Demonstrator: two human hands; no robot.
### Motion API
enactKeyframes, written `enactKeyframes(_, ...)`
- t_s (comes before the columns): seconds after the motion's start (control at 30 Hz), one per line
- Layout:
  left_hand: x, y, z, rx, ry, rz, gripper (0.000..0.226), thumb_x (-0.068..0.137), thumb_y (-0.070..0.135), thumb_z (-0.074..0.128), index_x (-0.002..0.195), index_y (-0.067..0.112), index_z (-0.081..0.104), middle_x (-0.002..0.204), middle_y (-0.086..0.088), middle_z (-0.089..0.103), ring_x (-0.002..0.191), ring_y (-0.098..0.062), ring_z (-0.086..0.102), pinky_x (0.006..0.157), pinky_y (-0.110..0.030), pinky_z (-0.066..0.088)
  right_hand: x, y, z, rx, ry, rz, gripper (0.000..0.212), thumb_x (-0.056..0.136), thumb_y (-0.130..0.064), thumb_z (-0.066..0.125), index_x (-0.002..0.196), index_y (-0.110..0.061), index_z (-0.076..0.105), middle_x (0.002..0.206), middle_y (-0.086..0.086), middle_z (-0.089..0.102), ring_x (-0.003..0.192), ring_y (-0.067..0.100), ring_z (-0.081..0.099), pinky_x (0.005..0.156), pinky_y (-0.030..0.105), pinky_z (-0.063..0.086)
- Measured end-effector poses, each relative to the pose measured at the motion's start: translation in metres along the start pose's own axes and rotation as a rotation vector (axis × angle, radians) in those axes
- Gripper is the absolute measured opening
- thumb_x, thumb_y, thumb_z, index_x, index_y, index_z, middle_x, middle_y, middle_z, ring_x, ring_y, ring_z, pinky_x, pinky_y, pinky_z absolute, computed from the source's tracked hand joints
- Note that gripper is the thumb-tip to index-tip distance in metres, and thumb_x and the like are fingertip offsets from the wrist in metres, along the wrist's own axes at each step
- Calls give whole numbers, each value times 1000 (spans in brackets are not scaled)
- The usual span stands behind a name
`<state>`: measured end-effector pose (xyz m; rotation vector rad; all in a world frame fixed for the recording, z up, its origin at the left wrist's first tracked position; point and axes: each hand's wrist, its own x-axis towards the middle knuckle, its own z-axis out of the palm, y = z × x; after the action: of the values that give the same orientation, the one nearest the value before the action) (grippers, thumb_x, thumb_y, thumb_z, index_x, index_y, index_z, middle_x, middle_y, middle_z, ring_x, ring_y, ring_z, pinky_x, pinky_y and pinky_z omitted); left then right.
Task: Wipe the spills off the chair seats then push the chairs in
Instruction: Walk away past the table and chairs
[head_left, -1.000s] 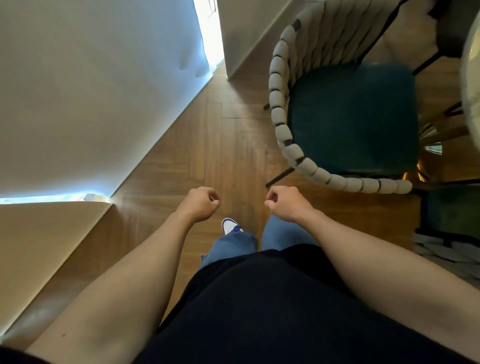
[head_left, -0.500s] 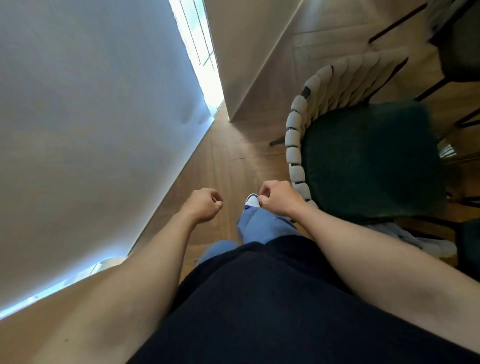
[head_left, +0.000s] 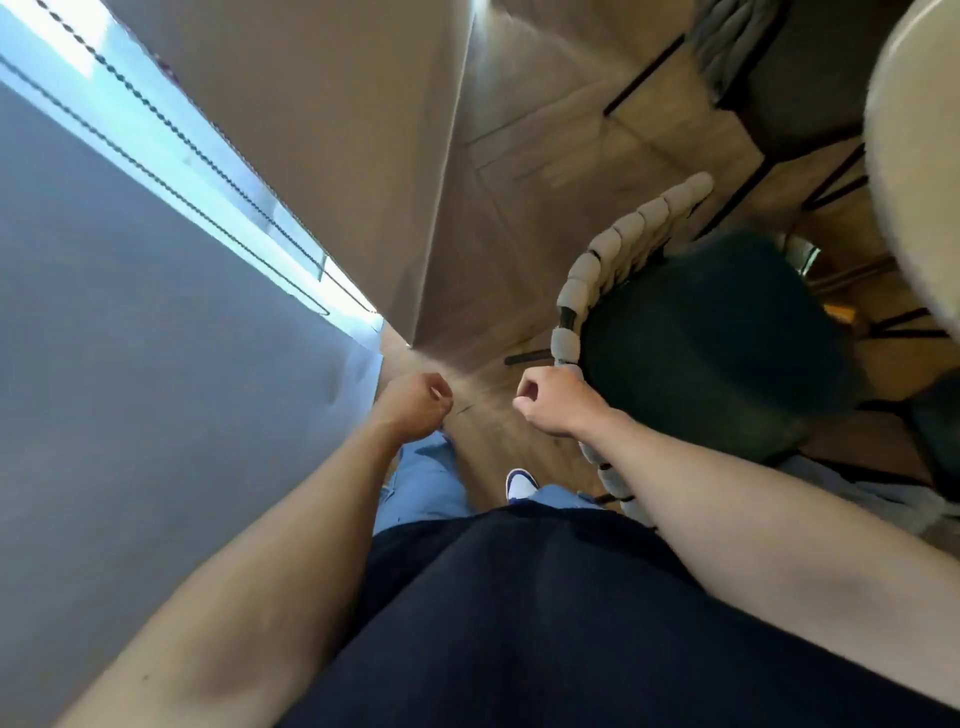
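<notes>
chair (head_left: 717, 343) now nearer right hand (head_left: 558, 400) | dark green seat, grey padded rim | both hands fisted, empty: left hand (head_left: 415, 402)

A white-and-blue shoe (head_left: 521, 484) stands on the wooden floor (head_left: 524, 218) near a wall (head_left: 322, 104).

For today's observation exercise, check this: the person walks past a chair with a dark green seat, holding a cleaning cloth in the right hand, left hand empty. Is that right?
Not quite. In the head view the right hand holds no cloth: its fingers are curled and hold nothing. The rest stands: the chair has a dark green seat, and the left hand is empty.
</notes>
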<state>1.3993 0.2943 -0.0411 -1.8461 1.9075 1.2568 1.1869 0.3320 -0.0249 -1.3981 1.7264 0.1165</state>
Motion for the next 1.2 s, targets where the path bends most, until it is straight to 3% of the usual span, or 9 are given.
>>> enactKeyframes(0.17, 58, 12, -74, 152, 17, 124, 21, 87, 21, 56, 102, 19, 70, 101, -6, 71, 99, -29, 63, 87, -30, 47, 39, -36, -23, 85, 76, 137, 17, 92, -39, 57, 100, -26, 66, 97, -5, 67, 95, 17, 63, 84, 36, 54)
enactKeyframes(0.3, 96, 16, -125, 226, 17, 168, 27, 86, 20, 49, 104, 19, 70, 106, -6, 70, 103, -30, 62, 86, -30, 46, 61, -62, -40, 127, 153, 202, 17, 95, -38, 57, 102, -26, 66, 101, -7, 66, 91, 14, 58, 66, 26, 36)
enactKeyframes(0.37, 114, 17, -144, 254, 16, 145, 27, 86, 20, 49, 104, 19, 69, 109, -7, 69, 106, -30, 61, 86, -30, 45, 71, -70, -47, 207, 170, 210, 14, 95, -35, 58, 99, -25, 66, 99, -6, 66, 89, 13, 59, 62, 23, 37)
enactKeyframes(0.5, 149, 8, -176, 232, 68, -13, 24, 85, 22, 55, 106, 19, 66, 114, -10, 67, 107, -30, 60, 87, -29, 45, 96, -78, -63, 265, 168, 208, 15, 95, -32, 55, 95, -23, 66, 96, -2, 69, 91, 18, 64, 79, 34, 54)
enactKeyframes(0.67, 186, 0, -205, 315, 1, -106, 38, 86, 31, 57, 121, 17, 60, 129, -11, 60, 116, -32, 55, 95, -34, 46, 134, -78, -100, 252, 133, 232, 18, 98, -27, 50, 95, -21, 67, 87, -8, 63, 79, 12, 59, 64, 28, 49)
enactKeyframes(0.8, 215, 12, -220, 362, -37, -148, 40, 89, 30, 53, 124, 13, 57, 133, -13, 57, 120, -33, 53, 96, -33, 44, 171, -71, -133, 289, 102, 218, 17, 99, -28, 52, 95, -18, 66, 87, -5, 63, 77, 14, 59, 71, 36, 54)
enactKeyframes(0.97, 252, 50, -237, 332, -37, -153, 37, 88, 26, 57, 121, 9, 60, 128, -15, 60, 116, -33, 55, 95, -34, 46, 204, -60, -170, 317, 51, 218, 14, 96, -29, 55, 98, -19, 64, 99, 2, 64, 90, 23, 61, 79, 39, 55)
enactKeyframes(1.2, 312, 129, -256, 341, -56, -73, 24, 88, 27, 57, 108, 15, 63, 116, -11, 63, 104, -31, 58, 86, -34, 48, 241, -34, -214, 360, 92, 298, 8, 90, -35, 58, 91, -28, 62, 102, 1, 66, 91, 22, 61, 81, 38, 56)
